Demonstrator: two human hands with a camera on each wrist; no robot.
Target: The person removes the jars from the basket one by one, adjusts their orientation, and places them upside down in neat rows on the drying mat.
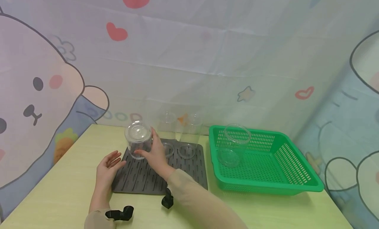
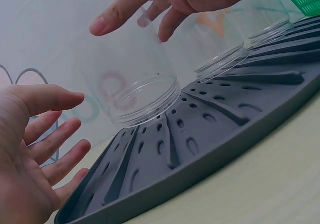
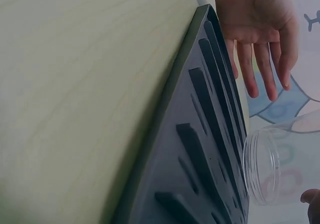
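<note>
Basket (image 1: 267,187): whole in head view only | right hand (image 1: 154,158): grip clamped on jar (image 1: 137,133) | left hand (image 1: 108,165): grip apart

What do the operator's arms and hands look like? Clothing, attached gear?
Left hand and right hand are bare: no gloves or rings visible. Plain beige long sleeves. Small, black, knobby device at left cuff, similar black piece by right. No cables visible.
</note>
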